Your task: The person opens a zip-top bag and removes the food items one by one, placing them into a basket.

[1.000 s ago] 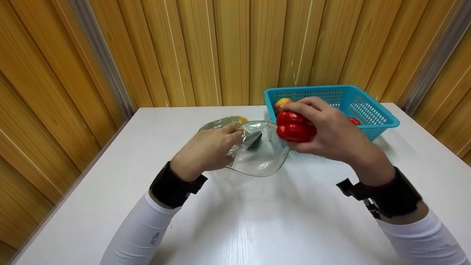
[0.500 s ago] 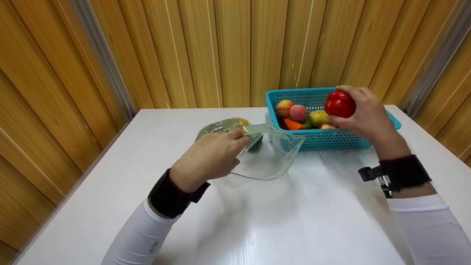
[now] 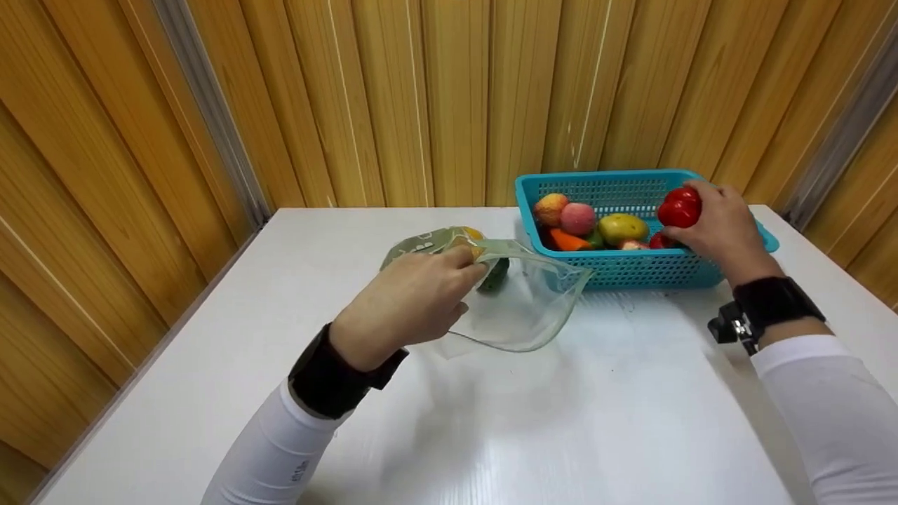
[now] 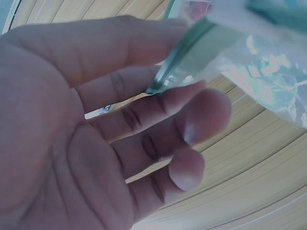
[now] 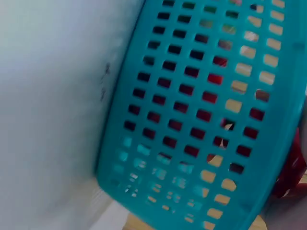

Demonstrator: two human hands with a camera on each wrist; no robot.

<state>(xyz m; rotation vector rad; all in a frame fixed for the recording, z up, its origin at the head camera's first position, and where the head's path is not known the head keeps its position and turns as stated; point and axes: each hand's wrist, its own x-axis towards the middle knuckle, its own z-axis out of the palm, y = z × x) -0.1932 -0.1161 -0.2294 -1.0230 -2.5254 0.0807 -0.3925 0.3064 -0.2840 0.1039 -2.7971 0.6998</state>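
Observation:
In the head view my left hand pinches the rim of a clear zip bag, whose mouth gapes toward the right. Through the film a dark green item shows, with something yellow behind the printed part. The left wrist view has the bag's green edge between thumb and fingers. My right hand grips a red bell pepper over the right end of a blue basket. The basket wall fills most of the right wrist view, with part of the pepper at the edge.
Inside the basket lie a yellow-green mango-like fruit, a pink round fruit, an orange-yellow fruit, a carrot-like orange piece and another red item. Wood-patterned panels stand behind the white table.
My right hand has carried the red bell pepper away from the bag's mouth, rightward and then down over the basket. My left hand stays at the bag, whose mouth has changed shape slightly.

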